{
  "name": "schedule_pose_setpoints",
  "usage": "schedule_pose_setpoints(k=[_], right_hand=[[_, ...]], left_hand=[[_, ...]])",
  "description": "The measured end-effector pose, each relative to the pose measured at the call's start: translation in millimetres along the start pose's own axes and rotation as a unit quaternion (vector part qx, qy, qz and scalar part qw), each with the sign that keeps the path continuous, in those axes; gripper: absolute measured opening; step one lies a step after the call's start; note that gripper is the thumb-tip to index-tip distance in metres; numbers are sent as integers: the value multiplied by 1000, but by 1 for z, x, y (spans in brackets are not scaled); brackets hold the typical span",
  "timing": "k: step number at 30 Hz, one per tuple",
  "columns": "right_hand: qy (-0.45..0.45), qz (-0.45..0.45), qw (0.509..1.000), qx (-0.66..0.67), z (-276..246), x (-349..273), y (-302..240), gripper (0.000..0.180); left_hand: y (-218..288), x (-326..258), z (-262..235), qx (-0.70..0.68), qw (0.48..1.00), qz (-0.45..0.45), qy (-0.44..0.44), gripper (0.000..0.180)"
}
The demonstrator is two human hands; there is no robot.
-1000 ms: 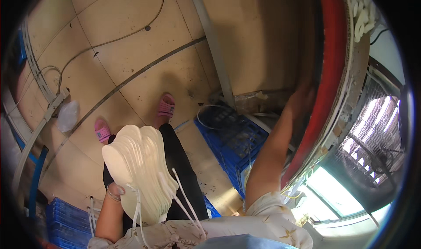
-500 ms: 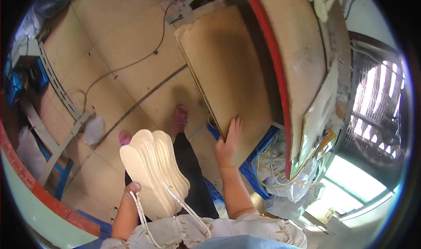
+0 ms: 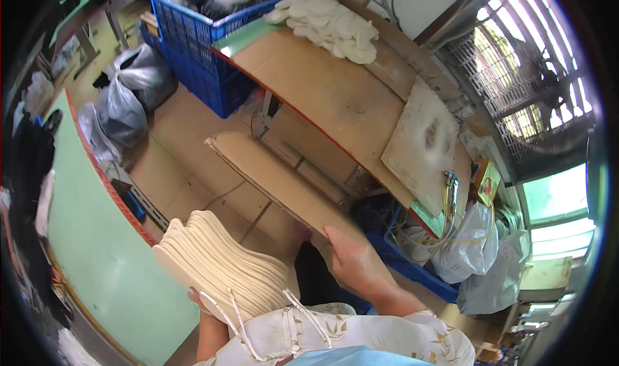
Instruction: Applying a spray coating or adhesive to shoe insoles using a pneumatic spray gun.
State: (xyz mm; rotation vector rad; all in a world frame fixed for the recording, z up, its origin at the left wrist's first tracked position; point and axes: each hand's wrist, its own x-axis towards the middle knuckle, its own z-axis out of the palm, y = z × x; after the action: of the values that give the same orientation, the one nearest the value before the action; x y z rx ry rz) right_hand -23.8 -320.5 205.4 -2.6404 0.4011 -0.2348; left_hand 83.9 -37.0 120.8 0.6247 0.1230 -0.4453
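The left hand (image 3: 196,298) holds a fanned stack of cream, flat, sole-shaped pieces (image 3: 219,263), its thumb at their lower left edge, most fingers hidden; the stack extends forward beyond the grip. The right hand (image 3: 356,258) clasps the near end of a brown, flat, elongated board (image 3: 277,176) stretching forward and leftward.

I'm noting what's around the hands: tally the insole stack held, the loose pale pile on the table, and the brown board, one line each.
Insole stack in the left hand: 1
Pale pile on the table: 1
Brown board by the right hand: 1
Total: 3
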Motion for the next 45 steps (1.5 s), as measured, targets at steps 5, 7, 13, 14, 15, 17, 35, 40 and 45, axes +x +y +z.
schedule_pose_setpoints(k=[5, 7, 13, 14, 15, 17, 35, 40, 45], right_hand=[[-82, 94, 964, 234, -68, 58, -27, 30], [-99, 72, 955, 269, -104, 74, -49, 30], [142, -37, 977, 155, -232, 107, -126, 34], [166, -91, 973, 136, -253, 110, -135, 35], [197, -103, 969, 112, -272, 115, -143, 36], [234, -131, 959, 91, -284, 134, -155, 36], [129, -85, 986, -63, 118, 427, 131, 49], [-15, -139, 989, -56, 115, 430, 155, 65], [168, 44, 984, 29, 50, 397, 216, 72]], left_hand=[[83, -14, 28, 59, 995, 83, -3, 104], [106, -28, 35, 23, 994, 103, -12, 89], [138, -50, 48, 19, 987, 157, -14, 83], [140, -48, 46, 20, 987, 157, -9, 83], [140, -48, 44, 20, 987, 160, -6, 83], [135, -38, 38, 14, 986, 166, -5, 83], [38, 124, 144, 51, 961, 191, 193, 75], [15, 155, 174, 86, 951, 131, 268, 73], [1, 213, 175, 83, 954, 85, 276, 67]])
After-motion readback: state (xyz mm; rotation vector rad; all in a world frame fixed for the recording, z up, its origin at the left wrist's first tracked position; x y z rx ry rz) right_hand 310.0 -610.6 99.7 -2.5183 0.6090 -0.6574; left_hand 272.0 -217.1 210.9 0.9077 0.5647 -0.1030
